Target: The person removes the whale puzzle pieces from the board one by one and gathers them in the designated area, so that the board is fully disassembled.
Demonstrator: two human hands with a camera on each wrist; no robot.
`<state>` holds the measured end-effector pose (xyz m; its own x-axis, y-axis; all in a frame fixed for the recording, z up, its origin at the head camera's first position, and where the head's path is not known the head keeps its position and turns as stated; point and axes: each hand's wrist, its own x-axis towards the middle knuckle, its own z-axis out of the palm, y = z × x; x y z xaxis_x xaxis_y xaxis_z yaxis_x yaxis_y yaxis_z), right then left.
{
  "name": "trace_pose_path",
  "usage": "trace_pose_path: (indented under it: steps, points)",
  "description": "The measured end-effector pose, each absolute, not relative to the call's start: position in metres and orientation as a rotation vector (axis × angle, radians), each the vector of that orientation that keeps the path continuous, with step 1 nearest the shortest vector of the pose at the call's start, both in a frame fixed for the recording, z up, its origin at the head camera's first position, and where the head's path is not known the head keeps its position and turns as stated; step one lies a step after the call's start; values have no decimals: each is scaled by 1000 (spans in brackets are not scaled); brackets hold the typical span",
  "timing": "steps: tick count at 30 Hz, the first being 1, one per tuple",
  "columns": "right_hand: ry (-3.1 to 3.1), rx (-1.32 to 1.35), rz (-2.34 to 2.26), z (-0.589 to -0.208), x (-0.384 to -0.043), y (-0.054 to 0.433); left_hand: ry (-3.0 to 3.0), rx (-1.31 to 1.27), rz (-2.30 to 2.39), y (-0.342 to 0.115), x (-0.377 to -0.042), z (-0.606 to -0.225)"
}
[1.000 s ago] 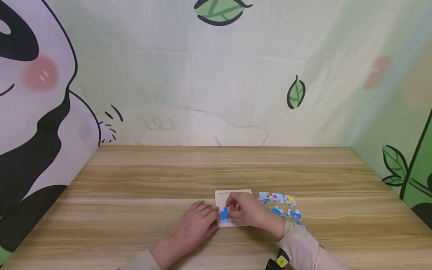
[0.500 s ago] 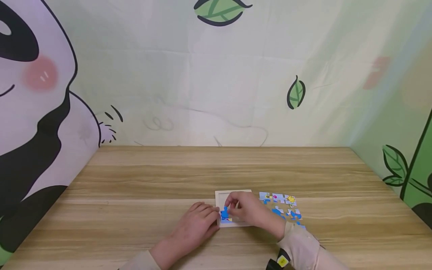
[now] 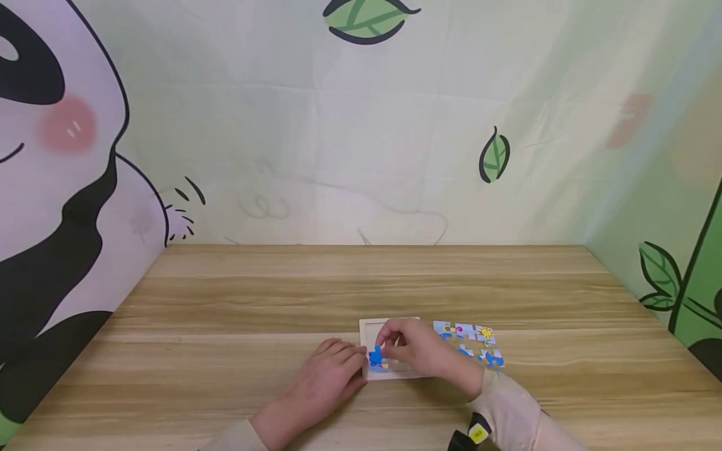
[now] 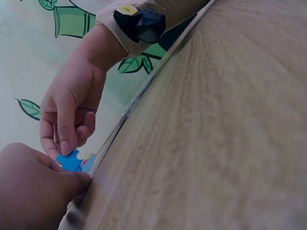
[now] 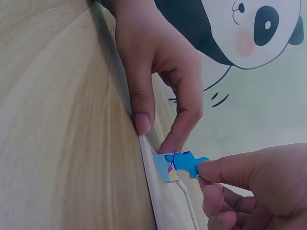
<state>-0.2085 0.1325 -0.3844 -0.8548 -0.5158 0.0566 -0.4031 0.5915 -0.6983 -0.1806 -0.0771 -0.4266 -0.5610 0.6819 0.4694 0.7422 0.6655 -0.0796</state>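
Between thumb and index finger, my right hand [image 3: 420,347] pinches a blue jigsaw piece [image 5: 184,162] by its knobbed end. The piece sits over the near left corner of a shallow pale wooden puzzle tray [image 3: 402,375], with its pink and yellow marks showing in the right wrist view. My left hand [image 3: 333,369] holds that same corner, thumb [image 5: 141,122] at the near rim and index finger [image 5: 175,136] along the left side. In the left wrist view, my left fingers partly hide the blue piece.
Several loose jigsaw pieces [image 3: 465,330] lie in rows to the right of the tray, some hidden behind my right forearm. A wood-grain table [image 3: 225,288] stretches back to a cloth wall [image 3: 361,138] printed with a panda and leaves. A black wrist device [image 3: 470,435] sits on my right sleeve.
The blue piece has shifted and turned slightly over the tray corner in my right fingers. My right wrist has moved a little to the right; my left hand stays still.
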Motion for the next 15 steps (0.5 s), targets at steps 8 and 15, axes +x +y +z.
trace_pose_path:
  steps: [8, 15]
  points:
    - [2609, -748, -1162, -373, -205, 140, -2509, -1097, -181, -77, -180, -424]
    - [2598, -723, -1170, -365, -204, 150, -2525, -1096, -195, -78, -179, -424]
